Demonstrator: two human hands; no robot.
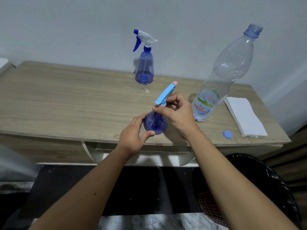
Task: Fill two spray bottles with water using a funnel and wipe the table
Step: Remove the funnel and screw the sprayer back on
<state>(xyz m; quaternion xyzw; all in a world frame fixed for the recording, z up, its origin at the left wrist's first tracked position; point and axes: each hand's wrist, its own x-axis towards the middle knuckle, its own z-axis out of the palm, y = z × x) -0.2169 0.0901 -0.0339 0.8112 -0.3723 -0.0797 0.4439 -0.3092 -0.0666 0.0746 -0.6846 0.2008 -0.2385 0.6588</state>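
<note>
A small blue spray bottle (156, 122) stands near the front edge of the wooden table (66, 100). My left hand (134, 136) grips its round body from the left. My right hand (176, 110) pinches the neck under the light-blue spray head (165, 95), whose pink tip points up and away. A second blue spray bottle (144, 68) with a white and blue trigger head stands at the back of the table. A tall clear water bottle (221, 75) stands uncapped to the right, almost empty. No funnel is in view.
A folded white cloth (245, 117) lies at the table's right end. The blue bottle cap (227, 134) sits next to it near the front edge. A black-lined bin (269, 180) stands on the floor at the right. A wall rises behind the table.
</note>
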